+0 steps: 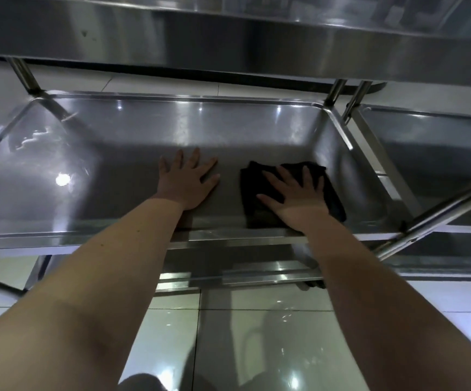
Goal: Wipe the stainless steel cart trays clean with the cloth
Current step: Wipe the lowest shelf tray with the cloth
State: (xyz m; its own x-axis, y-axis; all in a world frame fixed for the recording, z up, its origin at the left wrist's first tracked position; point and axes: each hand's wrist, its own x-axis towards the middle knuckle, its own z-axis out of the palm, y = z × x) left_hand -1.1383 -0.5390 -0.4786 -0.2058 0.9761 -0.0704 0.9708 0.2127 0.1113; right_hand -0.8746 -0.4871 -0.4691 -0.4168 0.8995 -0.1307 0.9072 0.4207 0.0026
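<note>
On the middle steel tray [110, 170], toward its right end, the right hand [299, 193] presses flat, fingers spread, on a black cloth [251, 182]. Left of the cloth, the left hand [188, 183] lies flat and spread on bare steel. Beneath the tray shows what is perhaps another tray [257, 273].

A dark cloth [292, 190] is pressed flat on the middle tray [116, 153] by the right hand [296, 193]; just left of the cloth, the left hand [188, 182] is laid flat on the tray.

Left hand [185, 183], right hand [296, 194], left forearm [110, 258], right forearm [350, 266], all bare
</note>
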